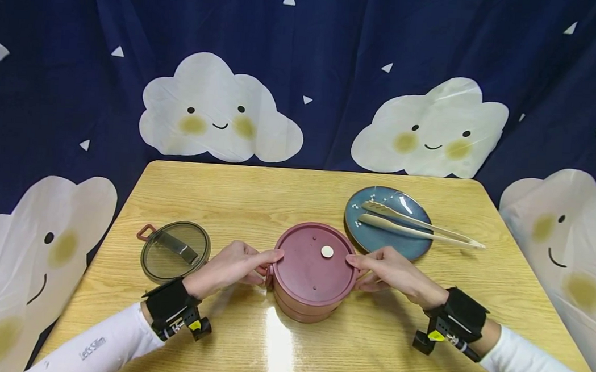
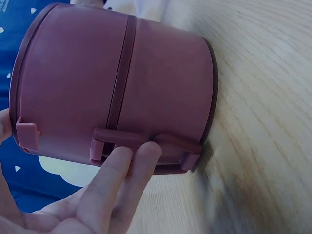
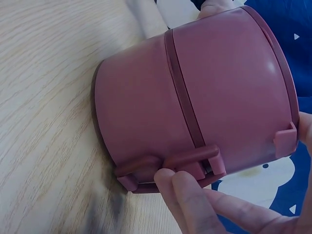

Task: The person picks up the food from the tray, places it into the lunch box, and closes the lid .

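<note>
A plum-red round two-tier lunch box (image 1: 302, 277) stands upright on the table between both hands. Its flat top has a small white round button (image 1: 327, 251). On its left side, my left hand (image 1: 236, 266) holds it with the thumb on the top rim and fingertips at the side latch (image 2: 119, 139). Opposite, my right hand (image 1: 389, 271) grips it the same way, thumb over the rim and fingertips against the other latch (image 3: 192, 158). Both wrist views show the dark seam band between the tiers, with the latches lying across or just below it.
A round see-through brownish lid (image 1: 157, 263) with a dark bar and a red loop lies left of the box. Behind the right hand is a blue plate (image 1: 419, 247) with beige tongs (image 1: 403, 229) across it, their joined end past its rim. A dark cloud-print curtain (image 1: 332, 40) stands behind the table.
</note>
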A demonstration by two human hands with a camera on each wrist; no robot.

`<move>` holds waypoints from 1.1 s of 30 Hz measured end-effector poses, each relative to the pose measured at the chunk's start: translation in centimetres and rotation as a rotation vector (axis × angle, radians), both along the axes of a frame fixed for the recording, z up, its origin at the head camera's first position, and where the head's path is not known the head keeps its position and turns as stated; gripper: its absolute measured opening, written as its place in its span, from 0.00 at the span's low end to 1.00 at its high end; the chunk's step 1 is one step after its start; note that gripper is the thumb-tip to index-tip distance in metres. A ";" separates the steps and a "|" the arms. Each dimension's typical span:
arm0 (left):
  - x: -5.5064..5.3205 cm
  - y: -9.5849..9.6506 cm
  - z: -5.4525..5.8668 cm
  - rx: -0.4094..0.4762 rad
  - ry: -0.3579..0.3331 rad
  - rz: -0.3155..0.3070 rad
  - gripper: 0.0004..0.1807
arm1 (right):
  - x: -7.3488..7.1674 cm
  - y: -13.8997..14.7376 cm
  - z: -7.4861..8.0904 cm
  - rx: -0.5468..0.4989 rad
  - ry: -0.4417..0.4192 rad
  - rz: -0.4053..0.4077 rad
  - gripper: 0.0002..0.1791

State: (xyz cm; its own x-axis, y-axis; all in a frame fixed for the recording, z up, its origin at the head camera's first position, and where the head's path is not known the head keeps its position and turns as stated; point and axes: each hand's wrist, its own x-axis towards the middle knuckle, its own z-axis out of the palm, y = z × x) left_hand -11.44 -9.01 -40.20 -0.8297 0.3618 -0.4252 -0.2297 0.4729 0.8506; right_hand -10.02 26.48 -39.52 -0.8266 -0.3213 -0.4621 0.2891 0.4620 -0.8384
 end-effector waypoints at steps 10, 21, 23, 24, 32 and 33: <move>-0.2 0.3 -0.5 0.022 -0.049 0.042 0.31 | 0.0 0.0 -0.1 0.010 -0.005 -0.031 0.27; 0.1 0.5 -1.0 0.028 -0.048 0.095 0.31 | 0.0 -0.1 -0.4 -0.047 -0.022 -0.036 0.25; 0.1 0.6 -1.0 0.023 -0.051 0.095 0.31 | 0.0 -0.1 -0.5 -0.068 -0.018 -0.030 0.25; 0.1 0.6 -0.9 0.024 -0.055 0.094 0.31 | 0.1 -0.1 -0.5 -0.076 -0.017 -0.028 0.25; 0.1 0.3 -0.8 0.065 -0.071 0.074 0.31 | 0.4 -0.2 -0.6 -0.124 -0.019 -0.032 0.25; 0.0 0.3 -0.8 0.066 -0.069 0.065 0.32 | 0.4 -0.1 -0.6 -0.125 -0.021 -0.030 0.25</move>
